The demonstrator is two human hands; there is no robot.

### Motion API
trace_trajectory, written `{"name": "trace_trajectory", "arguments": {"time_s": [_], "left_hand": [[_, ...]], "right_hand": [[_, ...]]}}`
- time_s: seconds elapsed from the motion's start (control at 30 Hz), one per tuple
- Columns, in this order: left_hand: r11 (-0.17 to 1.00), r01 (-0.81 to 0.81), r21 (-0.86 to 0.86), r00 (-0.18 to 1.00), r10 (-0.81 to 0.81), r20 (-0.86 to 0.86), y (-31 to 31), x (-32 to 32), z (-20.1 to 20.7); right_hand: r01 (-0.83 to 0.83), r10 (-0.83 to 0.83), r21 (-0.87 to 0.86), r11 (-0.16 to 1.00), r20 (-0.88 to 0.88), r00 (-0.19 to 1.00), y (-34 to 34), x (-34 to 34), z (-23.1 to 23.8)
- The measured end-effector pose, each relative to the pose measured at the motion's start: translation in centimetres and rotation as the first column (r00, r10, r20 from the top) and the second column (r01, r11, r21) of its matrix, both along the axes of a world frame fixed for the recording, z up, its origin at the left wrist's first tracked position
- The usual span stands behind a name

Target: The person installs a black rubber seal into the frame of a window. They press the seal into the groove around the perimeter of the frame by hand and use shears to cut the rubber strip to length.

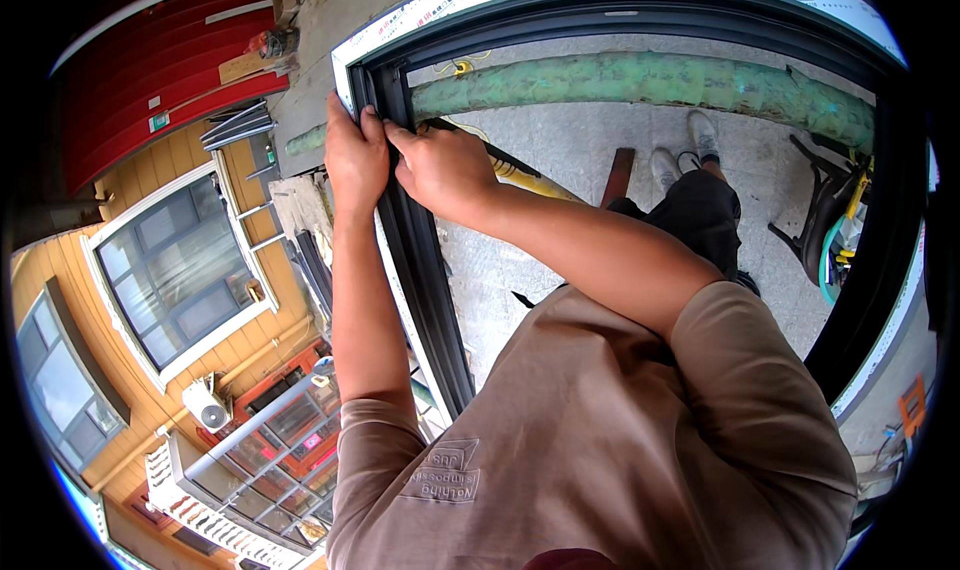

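Note:
A large black window frame [422, 270] surrounds the middle of the view, with printed white film along its outer faces. On its left bar, just below the upper left corner, my left hand [357, 162] grips the outer edge, its thumb at the front. My right hand [452, 175] reaches across from inside the opening. Its index finger presses against the inner channel beside my left thumb, while the other fingers curl against the bar. Whether a small part lies under the fingertips is hidden.
A green scuffed pole [640, 78] runs behind the frame's upper part. Through the opening show concrete ground, my legs and shoes [702, 135], a rusty bar [620, 175] and a black stand [815, 205]. Leftward are grey profiles [240, 127] and a yellow building [120, 195] with windows.

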State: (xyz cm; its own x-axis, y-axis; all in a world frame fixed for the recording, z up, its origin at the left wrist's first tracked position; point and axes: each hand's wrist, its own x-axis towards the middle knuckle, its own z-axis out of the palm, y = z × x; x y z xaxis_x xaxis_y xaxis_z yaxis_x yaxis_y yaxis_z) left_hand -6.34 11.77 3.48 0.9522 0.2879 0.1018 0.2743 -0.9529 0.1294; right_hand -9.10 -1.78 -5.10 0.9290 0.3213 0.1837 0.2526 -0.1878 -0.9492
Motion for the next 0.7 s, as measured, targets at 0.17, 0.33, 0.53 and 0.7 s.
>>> {"name": "trace_trajectory", "arguments": {"time_s": [0.17,0.33,0.53,0.7], "left_hand": [[0.999,-0.016,-0.044,1.000,0.015,-0.023,-0.3,0.1,0.2],[0.999,-0.033,-0.004,0.999,0.033,-0.033,0.4,-0.1,-0.2],[0.998,-0.055,-0.003,0.996,0.055,-0.074,0.4,0.0,0.0],[0.995,-0.080,0.054,0.993,0.084,-0.078,-0.8,0.0,0.4]], "right_hand": [[-0.040,0.041,0.082,0.996,-0.013,0.999,0.6,-0.1,-1.1],[-0.128,0.140,0.114,0.985,-0.103,0.985,0.4,0.5,-1.0],[-0.104,0.150,0.279,0.955,-0.150,0.977,1.0,0.6,-1.3],[-0.040,0.068,0.224,0.974,-0.121,0.990,2.0,0.5,-1.3]]}}
